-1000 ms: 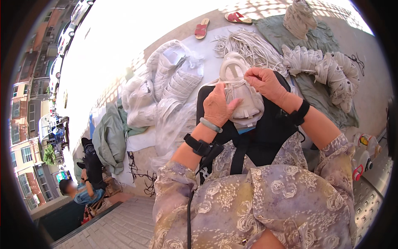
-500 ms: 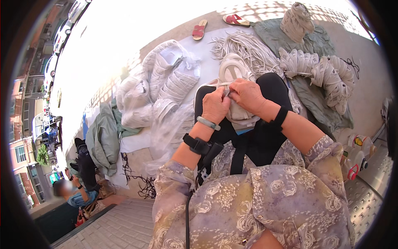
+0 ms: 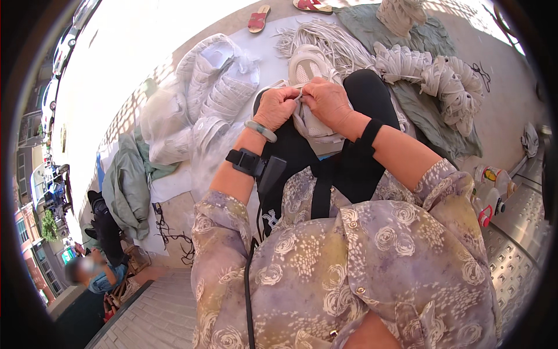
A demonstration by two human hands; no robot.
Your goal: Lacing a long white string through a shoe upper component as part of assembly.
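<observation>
A pale off-white shoe (image 3: 308,68) with a mesh toe rests between my knees, its toe pointing away from me. Over its lacing area my two hands meet. My left hand (image 3: 278,108) has thumb and forefinger pinched on a light shoelace (image 3: 300,93). My right hand (image 3: 327,104) is closed on the same lace from the other side, just right of the left fingertips. The fingers cover part of the shoe's eyelets. Past the toe lies a big loose bundle of similar laces (image 3: 336,45).
Shoe uppers in clear plastic (image 3: 203,87) lie left; strung-together uppers (image 3: 430,75) curve right on green cloth (image 3: 427,119). Red slippers (image 3: 258,20) sit at the far edge. Bottles (image 3: 488,189) stand by a perforated metal surface (image 3: 517,244). Another person (image 3: 107,276) sits far lower left.
The whole view has shifted, so shoe and hands appear higher and further left. Both hands remain pinched at the lace, slightly nearer the toe.
</observation>
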